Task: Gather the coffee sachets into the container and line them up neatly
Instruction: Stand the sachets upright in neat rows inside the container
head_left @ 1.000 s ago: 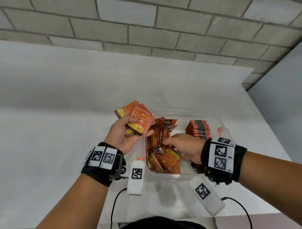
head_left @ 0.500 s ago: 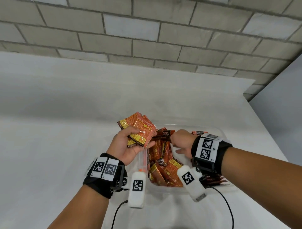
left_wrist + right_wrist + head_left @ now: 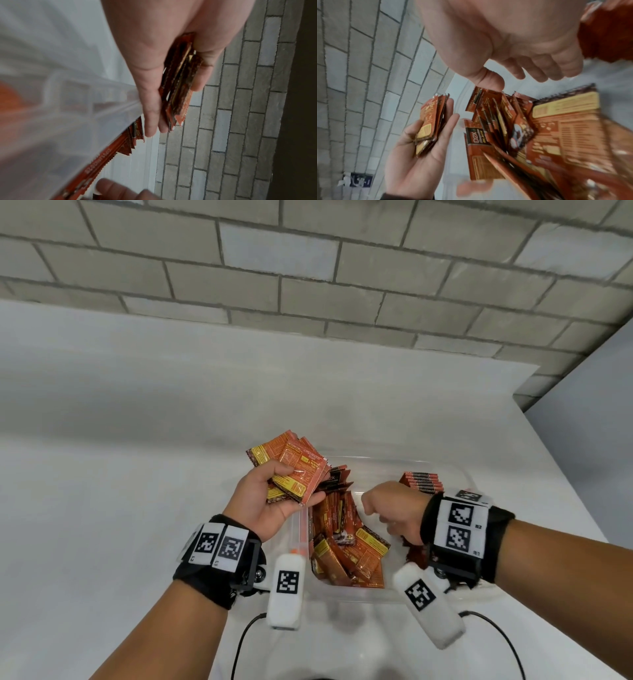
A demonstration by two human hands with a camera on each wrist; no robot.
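My left hand (image 3: 274, 503) is raised over the left rim of the clear plastic container (image 3: 459, 474), palm up. Thumb and fingers grip a fanned stack of orange coffee sachets (image 3: 291, 470). The left wrist view shows the same stack (image 3: 180, 81) edge-on between fingers and thumb. Loose sachets (image 3: 346, 546) lie jumbled in the container's left half. A neat upright row of sachets (image 3: 420, 482) stands at its back right. My right hand (image 3: 390, 505) hovers above the container's middle. In the right wrist view its fingers (image 3: 537, 73) are loosely curled and hold nothing.
The container sits near the front edge of a white table (image 3: 137, 474), which runs back to a grey block wall (image 3: 308, 268). Cables (image 3: 243, 642) trail from both wrist cameras over the table's front edge. A grey panel (image 3: 589, 405) stands at the right.
My right hand rose out of the loose pile, went up to the stack in my left hand, then drew back to the right, empty. The left hand kept its stack.
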